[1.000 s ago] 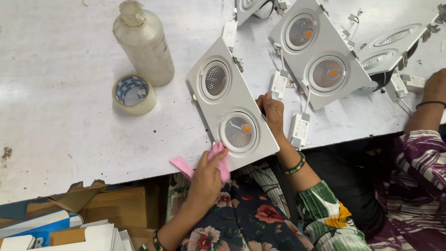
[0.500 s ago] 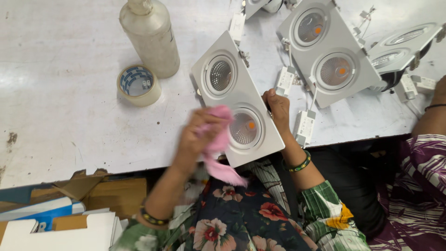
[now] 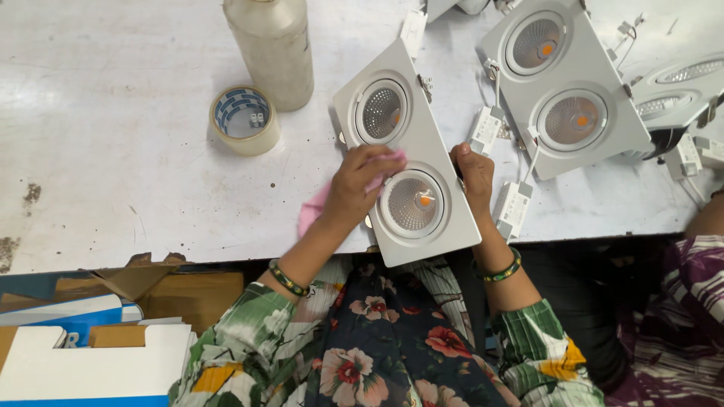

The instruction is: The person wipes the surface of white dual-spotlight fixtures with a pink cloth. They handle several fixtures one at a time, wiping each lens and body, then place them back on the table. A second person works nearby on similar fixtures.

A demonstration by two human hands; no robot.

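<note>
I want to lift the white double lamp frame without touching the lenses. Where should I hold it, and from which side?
Probably by its long flat edges. The right hand already pinches the right edge of the double lamp frame; the left edge beside the left hand and pink cloth is free. The two round lenses fill the middle, so come from the sides.

Setting: lighting assembly workshop. Evidence: worn white workbench (image 3: 113,151) with several twin-spot downlight fixtures (image 3: 562,83), loose LED drivers (image 3: 513,211), tape roll (image 3: 243,119), solvent bottle (image 3: 271,49); cardboard cartons (image 3: 90,354) below.
</note>
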